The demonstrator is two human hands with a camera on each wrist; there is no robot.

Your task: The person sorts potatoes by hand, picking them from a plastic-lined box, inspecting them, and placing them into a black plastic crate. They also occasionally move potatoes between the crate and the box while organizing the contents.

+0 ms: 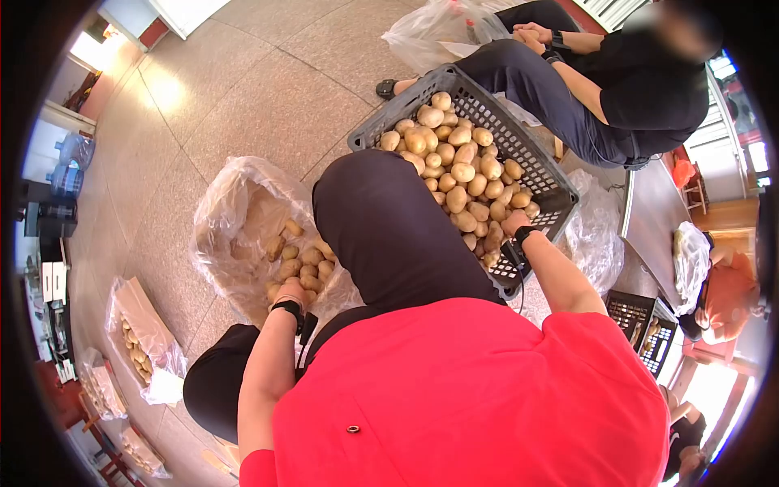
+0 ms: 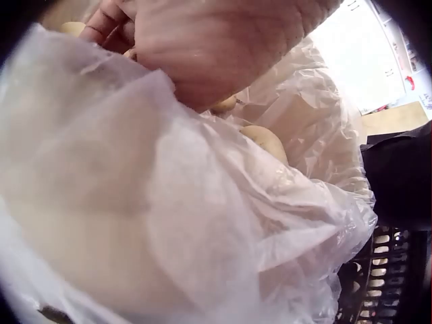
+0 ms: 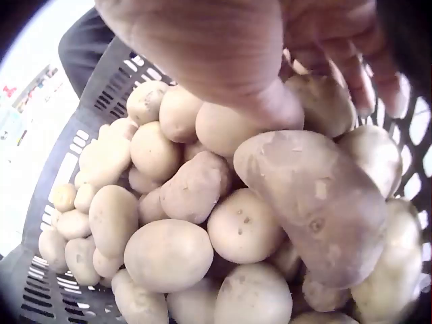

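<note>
A grey plastic crate heaped with potatoes stands on the floor beyond my raised knee. My right hand reaches into its near right corner. In the right wrist view its thumb and curled fingers close round a pale potato on top of the pile. My left hand is down in a clear plastic bag holding several potatoes. The left wrist view shows the palm above the bag's film and a potato; its grip is hidden.
A person in black sits on the crate's far side beside another plastic bag. More bagged potatoes lie on the tiled floor at left. A small dark crate and a metal table stand at right.
</note>
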